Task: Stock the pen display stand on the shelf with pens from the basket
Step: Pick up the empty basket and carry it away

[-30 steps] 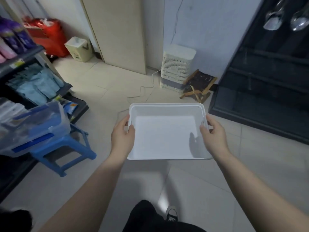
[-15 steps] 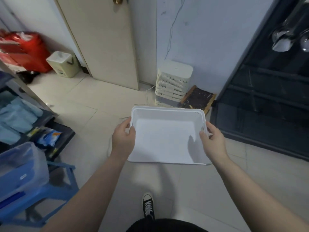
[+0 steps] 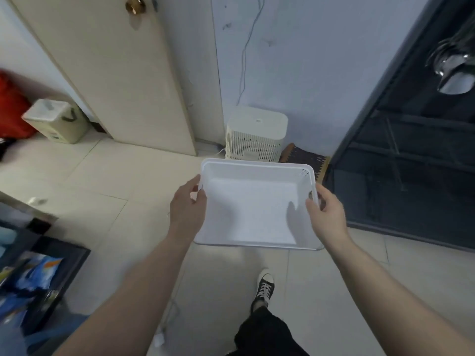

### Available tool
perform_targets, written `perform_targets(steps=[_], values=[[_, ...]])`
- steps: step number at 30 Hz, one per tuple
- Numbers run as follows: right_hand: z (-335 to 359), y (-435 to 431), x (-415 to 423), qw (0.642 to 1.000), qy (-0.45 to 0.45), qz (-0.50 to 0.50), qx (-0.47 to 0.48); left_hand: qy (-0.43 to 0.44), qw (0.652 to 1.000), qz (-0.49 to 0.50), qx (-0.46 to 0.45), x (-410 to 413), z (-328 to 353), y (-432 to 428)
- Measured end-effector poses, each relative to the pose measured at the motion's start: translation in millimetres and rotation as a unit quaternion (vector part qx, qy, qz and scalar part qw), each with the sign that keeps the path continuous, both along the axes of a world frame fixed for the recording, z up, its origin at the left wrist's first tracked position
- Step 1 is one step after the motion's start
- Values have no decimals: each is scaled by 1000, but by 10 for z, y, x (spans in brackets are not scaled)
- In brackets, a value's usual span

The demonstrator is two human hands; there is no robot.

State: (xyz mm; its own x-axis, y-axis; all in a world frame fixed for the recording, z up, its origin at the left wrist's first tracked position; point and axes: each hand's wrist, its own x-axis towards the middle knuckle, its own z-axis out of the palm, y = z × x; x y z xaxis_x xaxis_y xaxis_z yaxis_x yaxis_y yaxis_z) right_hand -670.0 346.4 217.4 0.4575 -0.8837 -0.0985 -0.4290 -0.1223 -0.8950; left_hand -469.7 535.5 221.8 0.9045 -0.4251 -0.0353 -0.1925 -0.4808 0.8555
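I carry a white plastic basket [image 3: 253,173] in front of me, above the tiled floor. Nothing lies inside it; no pens show. My left hand [image 3: 187,208] grips its left rim, thumb over the edge. My right hand [image 3: 325,210] grips the right rim by the handle slot. The pen display stand is out of view.
A white slatted box [image 3: 255,136] stands against the wall ahead, a folded wooden stool [image 3: 305,158] beside it. A beige door [image 3: 108,68] is at the left, a dark metal rack [image 3: 411,155] at the right. A shelf with blue packets [image 3: 33,276] sits low left. My shoe [image 3: 264,283] steps forward.
I have turned to the right and walked forward with the basket held the same way. The shelf and blue stool slid off to the left; the door and wall came closer.
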Motion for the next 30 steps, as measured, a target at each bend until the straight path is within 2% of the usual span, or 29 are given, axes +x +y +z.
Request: perform_targets(steps=[10, 14, 21, 30], values=[[-54, -1619, 1157, 999, 26, 25, 5, 27, 999, 9, 18, 1125, -77, -1555], [-75, -2087, 1579, 999, 27, 15, 8, 33, 999, -23, 31, 1532, -77, -2031], [-279, -2719, 2282, 997, 65, -11, 42, 47, 996, -63, 52, 2336, -233, -2736], [-575, -3354, 3244, 992, 71, -78, 71, 80, 982, -141, 101, 3497, -586, -3654]])
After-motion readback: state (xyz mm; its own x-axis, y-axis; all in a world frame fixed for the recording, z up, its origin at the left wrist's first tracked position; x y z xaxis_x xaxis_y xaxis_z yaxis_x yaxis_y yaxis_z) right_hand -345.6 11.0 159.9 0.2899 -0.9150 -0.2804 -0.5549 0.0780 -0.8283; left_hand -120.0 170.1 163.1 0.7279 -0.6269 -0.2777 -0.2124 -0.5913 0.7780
